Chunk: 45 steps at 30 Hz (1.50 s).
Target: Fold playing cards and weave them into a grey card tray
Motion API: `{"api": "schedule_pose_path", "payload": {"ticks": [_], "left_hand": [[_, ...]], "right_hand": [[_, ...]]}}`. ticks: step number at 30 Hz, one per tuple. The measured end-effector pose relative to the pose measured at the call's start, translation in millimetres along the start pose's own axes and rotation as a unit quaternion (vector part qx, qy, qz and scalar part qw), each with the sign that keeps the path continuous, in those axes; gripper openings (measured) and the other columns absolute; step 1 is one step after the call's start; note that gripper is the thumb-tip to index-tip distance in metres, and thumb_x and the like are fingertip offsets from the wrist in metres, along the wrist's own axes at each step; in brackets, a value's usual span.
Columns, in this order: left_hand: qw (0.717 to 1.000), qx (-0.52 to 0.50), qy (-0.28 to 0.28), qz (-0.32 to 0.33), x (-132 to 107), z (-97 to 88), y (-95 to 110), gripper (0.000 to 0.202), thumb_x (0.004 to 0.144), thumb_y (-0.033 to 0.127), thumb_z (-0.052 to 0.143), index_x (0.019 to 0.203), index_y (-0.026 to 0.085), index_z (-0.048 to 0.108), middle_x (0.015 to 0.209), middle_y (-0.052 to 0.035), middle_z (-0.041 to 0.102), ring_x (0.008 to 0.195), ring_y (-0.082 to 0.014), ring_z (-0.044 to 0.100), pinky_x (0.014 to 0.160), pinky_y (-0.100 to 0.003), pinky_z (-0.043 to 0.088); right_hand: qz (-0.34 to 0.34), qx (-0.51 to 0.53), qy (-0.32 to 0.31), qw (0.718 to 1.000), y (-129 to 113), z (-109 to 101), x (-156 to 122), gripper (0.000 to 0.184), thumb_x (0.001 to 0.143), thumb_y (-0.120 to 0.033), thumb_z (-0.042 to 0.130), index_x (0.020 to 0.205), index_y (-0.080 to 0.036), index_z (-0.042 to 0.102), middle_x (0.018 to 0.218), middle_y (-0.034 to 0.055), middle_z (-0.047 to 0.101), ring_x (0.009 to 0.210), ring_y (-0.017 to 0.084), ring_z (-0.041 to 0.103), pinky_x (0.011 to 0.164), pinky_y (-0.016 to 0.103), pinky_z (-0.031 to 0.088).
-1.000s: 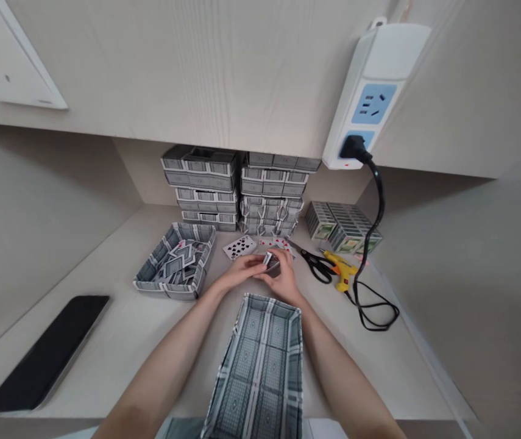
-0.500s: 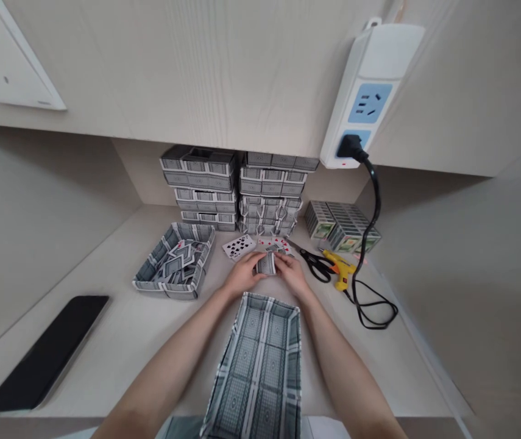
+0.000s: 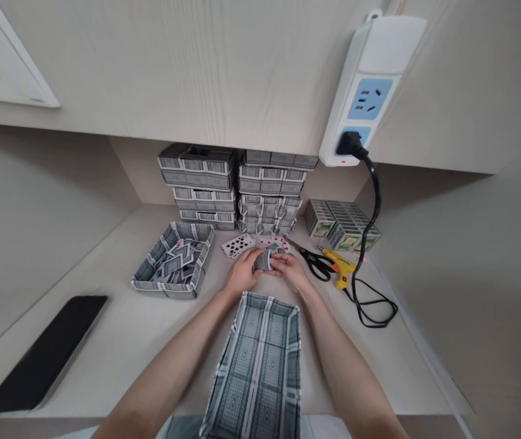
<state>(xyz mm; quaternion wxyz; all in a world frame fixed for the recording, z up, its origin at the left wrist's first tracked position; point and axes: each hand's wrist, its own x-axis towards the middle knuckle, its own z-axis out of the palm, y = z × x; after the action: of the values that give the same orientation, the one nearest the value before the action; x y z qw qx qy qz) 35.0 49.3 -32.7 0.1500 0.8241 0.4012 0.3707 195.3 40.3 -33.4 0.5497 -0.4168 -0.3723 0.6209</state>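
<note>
Between my two hands is a folded playing card (image 3: 262,261), its grey patterned back facing up. My left hand (image 3: 242,272) closes on the card's left side with thumb and fingers. From the right, my right hand (image 3: 290,269) pinches the card's other edge. Just beyond the hands lie loose playing cards (image 3: 238,245), some face up, and a few are partly covered by my fingers. Below the hands, between my forearms, sits a long open box made of playing cards (image 3: 260,360), its inside bare.
A card-built tray (image 3: 191,291) of folded cards stands left. Stacked card boxes (image 3: 203,177) line the back. To the right are scissors (image 3: 317,262), a yellow glue gun (image 3: 340,266) with its black cord, and card packs (image 3: 345,225). A black phone-like slab (image 3: 47,353) lies front left.
The folded card has tilted and shifted slightly left in my hands. My right fingers have moved left onto its edge. The boxes and tools stay in place.
</note>
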Motion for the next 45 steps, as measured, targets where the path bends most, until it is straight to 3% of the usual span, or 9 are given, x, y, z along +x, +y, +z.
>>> {"api": "schedule_pose_path", "payload": {"ticks": [12, 17, 22, 26, 31, 37, 39, 41, 45], "left_hand": [[1.0, -0.005, 0.002, 0.018, -1, 1.1, 5, 0.055, 0.063, 0.007, 0.053, 0.115, 0.022, 0.042, 0.118, -0.0061, 0.045, 0.113, -0.022, 0.038, 0.096, -0.042, 0.033], [0.999, 0.016, 0.033, 0.003, -1, 1.1, 1, 0.053, 0.065, 0.011, 0.055, 0.115, 0.021, 0.042, 0.117, -0.0073, 0.045, 0.111, -0.0226, 0.039, 0.095, -0.041, 0.033], [0.998, 0.037, 0.053, -0.006, -1, 1.7, -4, 0.05, 0.066, 0.021, 0.059, 0.114, 0.02, 0.044, 0.113, -0.0079, 0.047, 0.108, -0.0238, 0.041, 0.093, -0.042, 0.035], [0.997, 0.052, 0.047, 0.011, -2, 1.5, -5, 0.05, 0.066, 0.025, 0.06, 0.114, 0.019, 0.046, 0.112, -0.0081, 0.049, 0.107, -0.0238, 0.041, 0.093, -0.041, 0.035], [0.998, 0.031, 0.026, 0.042, -1, -0.3, -4, 0.048, 0.067, 0.028, 0.059, 0.113, 0.018, 0.047, 0.11, -0.0081, 0.053, 0.104, -0.0227, 0.043, 0.091, -0.041, 0.036], [0.999, -0.023, 0.036, 0.007, 1, -2.1, -3, 0.056, 0.063, 0.038, 0.063, 0.113, 0.021, 0.047, 0.109, -0.0078, 0.052, 0.104, -0.0224, 0.044, 0.09, -0.04, 0.035], [0.996, -0.069, 0.052, -0.028, 1, -0.1, -5, 0.06, 0.06, 0.041, 0.065, 0.113, 0.02, 0.046, 0.106, -0.008, 0.053, 0.098, -0.0209, 0.048, 0.085, -0.037, 0.039], [0.988, -0.124, 0.056, -0.079, 2, 2.8, -8, 0.056, 0.061, 0.042, 0.063, 0.108, 0.017, 0.047, 0.091, -0.0062, 0.058, 0.08, -0.0171, 0.055, 0.071, -0.031, 0.044], [0.975, -0.178, 0.009, -0.134, 2, 6.1, -11, 0.031, 0.072, 0.045, 0.05, 0.076, 0.014, 0.053, 0.056, 0.0023, 0.052, 0.049, -0.0101, 0.048, 0.047, -0.021, 0.038]], "right_hand": [[-0.089, -0.162, 0.091, 0.978, 18, -3, 9, 0.022, 0.051, -0.034, 0.068, 0.055, -0.017, 0.055, 0.048, -0.0029, 0.054, 0.045, 0.012, 0.051, 0.046, 0.025, 0.046], [-0.061, -0.083, 0.008, 0.995, 11, 3, 2, 0.028, 0.06, -0.041, 0.062, 0.075, -0.017, 0.063, 0.069, 0.0022, 0.063, 0.062, 0.018, 0.059, 0.058, 0.035, 0.051], [-0.074, -0.083, -0.022, 0.994, 9, 10, -4, 0.047, 0.053, -0.032, 0.069, 0.098, -0.021, 0.06, 0.086, 0.0021, 0.065, 0.078, 0.021, 0.06, 0.075, 0.041, 0.047], [-0.067, -0.1, -0.043, 0.992, 10, 10, -4, 0.043, 0.055, -0.032, 0.067, 0.096, -0.021, 0.062, 0.085, 0.0023, 0.066, 0.078, 0.021, 0.06, 0.075, 0.04, 0.047], [-0.099, -0.15, -0.03, 0.983, 9, 5, -4, 0.027, 0.058, -0.03, 0.065, 0.082, -0.02, 0.066, 0.077, 0.0013, 0.067, 0.074, 0.019, 0.06, 0.077, 0.037, 0.044], [-0.083, -0.124, -0.062, 0.987, 5, 3, -4, 0.023, 0.06, -0.032, 0.065, 0.079, -0.02, 0.062, 0.074, 0.0013, 0.066, 0.065, 0.017, 0.06, 0.068, 0.032, 0.046], [-0.079, -0.115, -0.066, 0.988, 4, 4, -4, 0.024, 0.061, -0.033, 0.064, 0.081, -0.02, 0.06, 0.073, 0.0011, 0.065, 0.063, 0.017, 0.06, 0.066, 0.032, 0.046], [-0.069, -0.112, -0.073, 0.989, 2, 5, -5, 0.025, 0.062, -0.036, 0.063, 0.081, -0.02, 0.059, 0.069, 0.0008, 0.065, 0.059, 0.017, 0.06, 0.064, 0.033, 0.047], [-0.057, -0.135, -0.075, 0.986, 0, 7, -7, 0.025, 0.063, -0.04, 0.062, 0.077, -0.02, 0.057, 0.06, -0.001, 0.062, 0.05, 0.016, 0.058, 0.056, 0.032, 0.047]]}}
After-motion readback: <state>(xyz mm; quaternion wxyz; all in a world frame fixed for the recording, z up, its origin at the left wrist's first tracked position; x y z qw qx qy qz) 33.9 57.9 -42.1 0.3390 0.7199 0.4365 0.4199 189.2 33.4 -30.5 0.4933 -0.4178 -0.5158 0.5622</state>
